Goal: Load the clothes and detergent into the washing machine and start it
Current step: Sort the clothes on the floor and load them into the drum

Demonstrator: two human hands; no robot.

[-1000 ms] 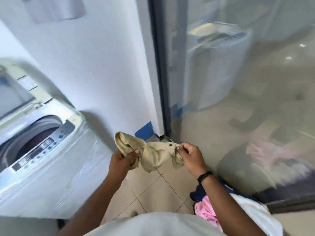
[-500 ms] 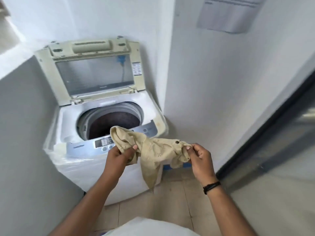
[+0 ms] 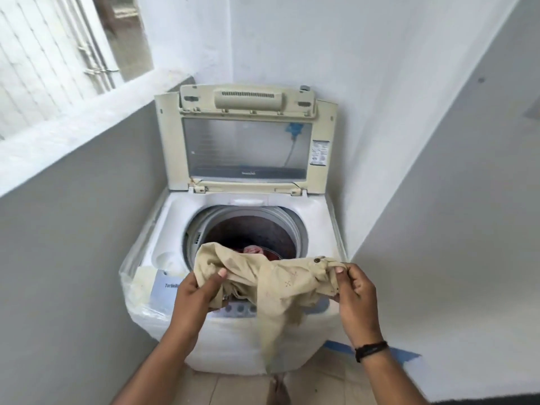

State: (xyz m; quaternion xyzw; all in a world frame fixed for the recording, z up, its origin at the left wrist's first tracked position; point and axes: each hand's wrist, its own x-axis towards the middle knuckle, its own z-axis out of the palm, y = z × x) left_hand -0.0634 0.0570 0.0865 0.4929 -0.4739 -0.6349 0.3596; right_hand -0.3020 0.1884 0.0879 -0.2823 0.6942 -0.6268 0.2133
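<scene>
Beige garment stretched between left hand and right hand.

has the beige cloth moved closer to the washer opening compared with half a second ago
Yes. The beige garment, gripped by the left hand and right hand, now overlaps the front rim of the washing machine drum opening; earlier it hung lower, over the control panel.

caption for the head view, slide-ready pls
Both hands, left and right, hold a beige garment over the open washer, with clothes already in the drum.
</scene>
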